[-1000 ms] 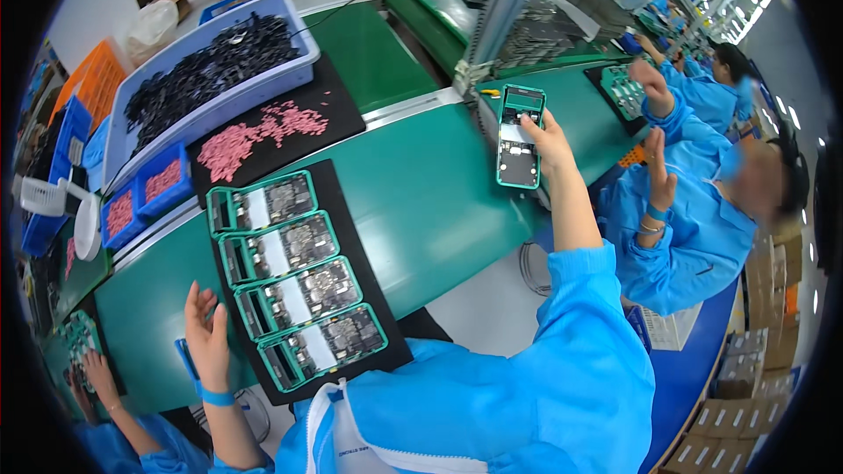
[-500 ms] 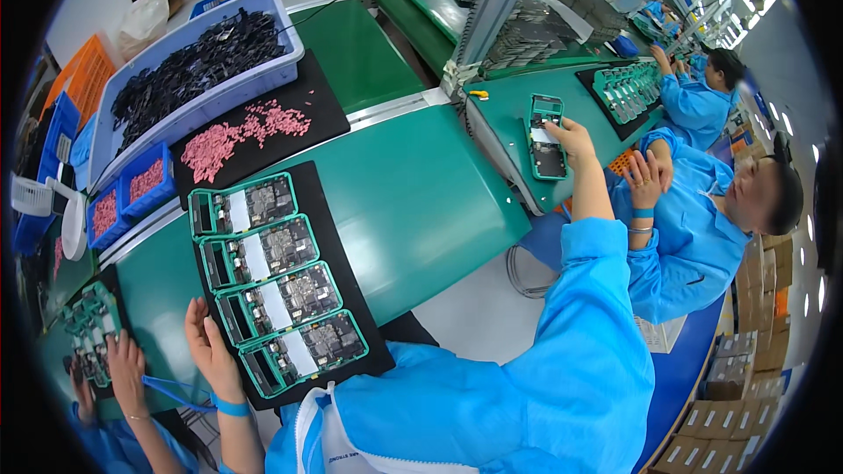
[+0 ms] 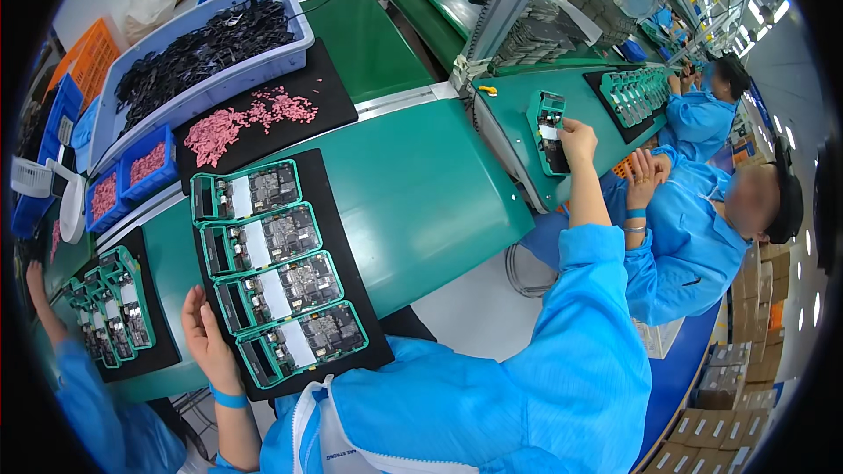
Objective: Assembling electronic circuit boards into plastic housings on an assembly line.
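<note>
Out at the right end of the green bench, my right hand (image 3: 577,142) pinches the side of an opened phone assembly (image 3: 551,134) in a green frame. It has a white strip and dark circuitry, and seems to lie on or just over the bench surface; I cannot tell which. My left hand (image 3: 209,338) hangs beside the black mat (image 3: 338,197), fingers loosely apart, holding nothing. On that mat lies a column of several green-framed phone assemblies (image 3: 303,285), each with a circuit board and a white strip. My left fingers are nearest the lower ones.
A pale bin (image 3: 294,48) of black parts stands at the back left, beside pink pieces (image 3: 219,133) and blue trays (image 3: 145,197). A co-worker (image 3: 694,202) sits at right; another's sleeve (image 3: 92,404) is at left near more frames (image 3: 110,307). A metal post (image 3: 505,13) rises behind.
My right hand has shifted slightly on the phone assembly, which is turned a little. The left co-worker's hands have left their frames, and one arm now reaches farther left. My left hand stays nearly still.
</note>
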`<action>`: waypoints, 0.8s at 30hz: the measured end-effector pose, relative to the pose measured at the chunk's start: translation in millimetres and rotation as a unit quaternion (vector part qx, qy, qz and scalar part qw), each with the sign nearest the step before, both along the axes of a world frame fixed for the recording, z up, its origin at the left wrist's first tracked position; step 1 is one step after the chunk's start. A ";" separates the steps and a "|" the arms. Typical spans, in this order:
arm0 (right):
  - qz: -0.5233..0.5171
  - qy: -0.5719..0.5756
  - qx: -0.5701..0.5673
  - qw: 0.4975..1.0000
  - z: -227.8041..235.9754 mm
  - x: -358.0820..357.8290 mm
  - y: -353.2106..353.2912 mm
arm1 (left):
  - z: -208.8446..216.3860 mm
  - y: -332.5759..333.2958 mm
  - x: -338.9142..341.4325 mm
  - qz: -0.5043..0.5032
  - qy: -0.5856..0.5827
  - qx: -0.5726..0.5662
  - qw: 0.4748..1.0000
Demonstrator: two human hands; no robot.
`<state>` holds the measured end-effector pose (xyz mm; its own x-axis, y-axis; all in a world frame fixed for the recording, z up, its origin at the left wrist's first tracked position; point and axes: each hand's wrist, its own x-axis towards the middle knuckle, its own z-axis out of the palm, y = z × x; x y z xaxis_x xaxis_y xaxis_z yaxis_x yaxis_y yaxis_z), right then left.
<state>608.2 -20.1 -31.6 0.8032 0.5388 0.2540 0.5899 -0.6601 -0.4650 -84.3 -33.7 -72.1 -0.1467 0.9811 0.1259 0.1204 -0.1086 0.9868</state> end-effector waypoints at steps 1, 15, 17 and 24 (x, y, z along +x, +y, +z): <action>0.000 -0.008 -0.008 1.000 0.4 -4.2 -0.6 | 1.6 -1.5 -2.3 0.001 0.000 0.000 1.000; 0.307 0.043 0.187 0.932 4.1 -171.8 -12.9 | 0.6 -22.5 -8.7 0.003 -0.112 -0.029 0.993; 0.382 0.206 0.118 0.893 -2.0 -226.0 -8.3 | 7.5 -32.4 -0.8 0.000 -0.132 -0.036 0.991; 0.397 0.457 -0.009 0.796 10.4 -328.1 -2.6 | 30.8 -47.9 34.2 -0.043 -0.167 -0.066 0.983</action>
<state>280.1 -22.7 -21.2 0.0531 0.9658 -0.2537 0.2455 -0.2589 -0.9342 -50.1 -81.6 -41.3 -0.0730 0.9963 -0.0449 -0.2167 0.0281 0.9758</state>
